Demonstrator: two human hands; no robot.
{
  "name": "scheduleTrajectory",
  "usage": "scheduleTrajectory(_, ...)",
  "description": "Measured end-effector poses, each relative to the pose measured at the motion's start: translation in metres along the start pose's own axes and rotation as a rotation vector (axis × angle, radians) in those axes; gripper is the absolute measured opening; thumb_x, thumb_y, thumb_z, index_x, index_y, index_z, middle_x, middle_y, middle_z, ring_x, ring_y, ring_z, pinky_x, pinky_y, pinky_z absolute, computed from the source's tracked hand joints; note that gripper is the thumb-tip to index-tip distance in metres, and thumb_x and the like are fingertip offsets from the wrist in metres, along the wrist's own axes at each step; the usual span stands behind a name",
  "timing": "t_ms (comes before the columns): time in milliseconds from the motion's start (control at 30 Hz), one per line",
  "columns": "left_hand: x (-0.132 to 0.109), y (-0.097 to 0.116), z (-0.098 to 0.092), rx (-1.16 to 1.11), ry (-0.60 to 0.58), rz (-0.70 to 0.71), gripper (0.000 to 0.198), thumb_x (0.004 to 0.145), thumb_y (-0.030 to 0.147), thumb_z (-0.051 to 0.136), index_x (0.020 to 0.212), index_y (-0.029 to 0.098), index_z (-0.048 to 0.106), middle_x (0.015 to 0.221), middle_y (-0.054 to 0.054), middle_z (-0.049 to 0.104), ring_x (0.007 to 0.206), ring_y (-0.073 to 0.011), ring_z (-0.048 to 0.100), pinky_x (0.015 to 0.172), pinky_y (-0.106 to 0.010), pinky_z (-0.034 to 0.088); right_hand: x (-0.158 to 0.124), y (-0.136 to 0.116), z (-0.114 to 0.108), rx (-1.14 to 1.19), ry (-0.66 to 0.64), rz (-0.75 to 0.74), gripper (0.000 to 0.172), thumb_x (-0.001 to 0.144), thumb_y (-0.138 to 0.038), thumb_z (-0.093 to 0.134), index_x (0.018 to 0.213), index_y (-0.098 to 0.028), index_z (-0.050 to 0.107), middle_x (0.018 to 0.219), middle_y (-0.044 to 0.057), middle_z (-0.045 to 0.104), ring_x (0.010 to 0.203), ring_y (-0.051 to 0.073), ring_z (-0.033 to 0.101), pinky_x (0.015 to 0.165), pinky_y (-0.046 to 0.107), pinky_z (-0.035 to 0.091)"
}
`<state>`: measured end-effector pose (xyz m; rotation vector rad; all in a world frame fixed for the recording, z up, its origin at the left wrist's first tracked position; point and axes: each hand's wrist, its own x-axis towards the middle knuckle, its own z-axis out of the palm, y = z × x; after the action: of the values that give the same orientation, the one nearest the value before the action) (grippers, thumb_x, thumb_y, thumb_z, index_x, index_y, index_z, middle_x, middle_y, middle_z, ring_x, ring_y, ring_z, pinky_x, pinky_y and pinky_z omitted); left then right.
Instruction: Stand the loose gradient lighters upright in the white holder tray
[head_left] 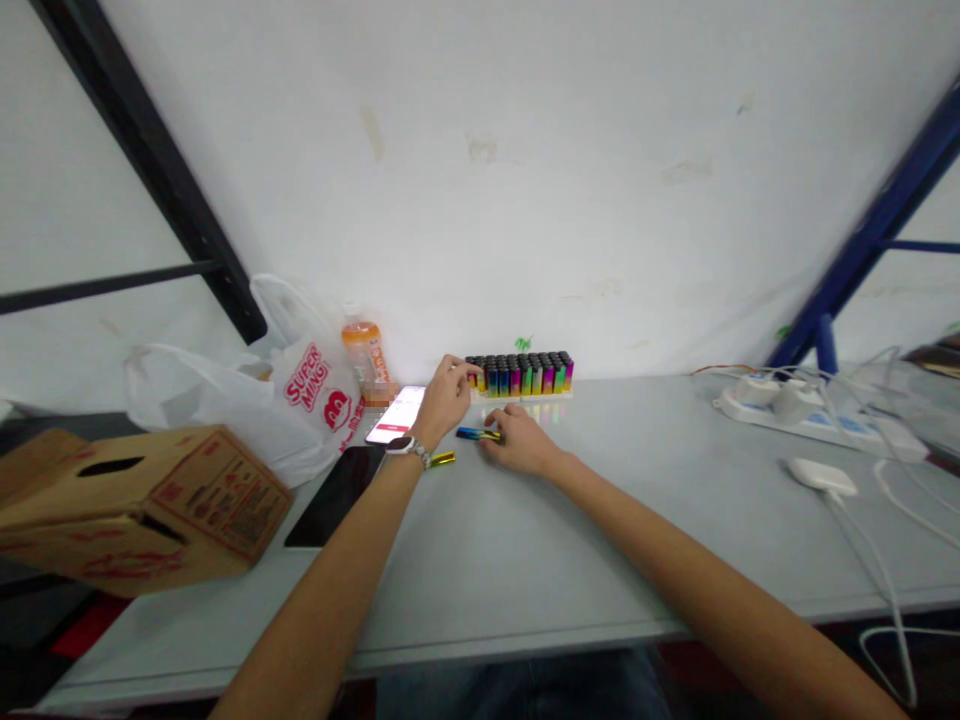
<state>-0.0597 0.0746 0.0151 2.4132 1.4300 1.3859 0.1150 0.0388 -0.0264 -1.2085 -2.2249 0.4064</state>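
Rows of colourful, black-topped cylinders (536,376) stand upright in a pale holder against the wall. My left hand (448,394) is at the left end of the rows, its fingers pinched on an end cylinder. In front of the rows, my right hand (516,438) rests low over the table, fingers closed round the end of a blue and yellow cylinder (472,434) that lies on its side. A gold cylinder (442,459) lies beside my left wrist, partly hidden by it.
Left of my arm are a lit phone (395,415), a black tablet (337,497), an orange-capped bottle (364,352), a white plastic bag (300,400) and a cardboard box (217,495). A power strip (825,418) and white charger (823,476) with cables lie right on the table (600,560).
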Motion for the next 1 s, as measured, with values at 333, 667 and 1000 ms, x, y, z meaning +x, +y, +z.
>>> scheduleTrajectory(333, -0.043, 0.014, 0.002, -0.164, 0.143, -0.115, 0.027, 0.09, 0.009, 0.046, 0.089, 0.019, 0.071, 0.097, -0.005, 0.059, 0.091, -0.016, 0.059, 0.077, -0.028, 0.051, 0.006, 0.011, -0.022, 0.379, -0.251, 0.057, 0.022, 0.083, -0.034, 0.067, 0.078, -0.022, 0.049, 0.058, -0.002, 0.06, 0.053, 0.015, 0.051, 0.055, 0.027, 0.035)
scheduleTrajectory(667, -0.049, 0.029, 0.007, -0.182, 0.093, -0.095, 0.026, 0.088, 0.007, 0.047, 0.088, 0.019, 0.07, 0.094, -0.005, 0.06, 0.087, -0.0153, 0.059, 0.072, -0.026, 0.048, -0.032, -0.014, -0.031, 1.348, -0.109, 0.396, 0.034, 0.074, -0.038, 0.065, 0.101, -0.024, 0.049, 0.068, -0.006, 0.059, 0.05, 0.01, 0.048, 0.046, 0.022, 0.032)
scheduleTrajectory(1000, -0.052, 0.031, 0.011, -0.194, 0.04, -0.083, 0.027, 0.09, 0.009, 0.047, 0.087, 0.018, 0.072, 0.09, -0.005, 0.06, 0.078, -0.0138, 0.057, 0.063, -0.024, 0.044, -0.028, -0.01, -0.016, 0.893, 0.246, 0.423, 0.045, 0.085, -0.06, 0.049, 0.061, -0.024, 0.04, 0.047, -0.006, 0.031, 0.044, 0.011, 0.03, 0.043, 0.025, 0.021)
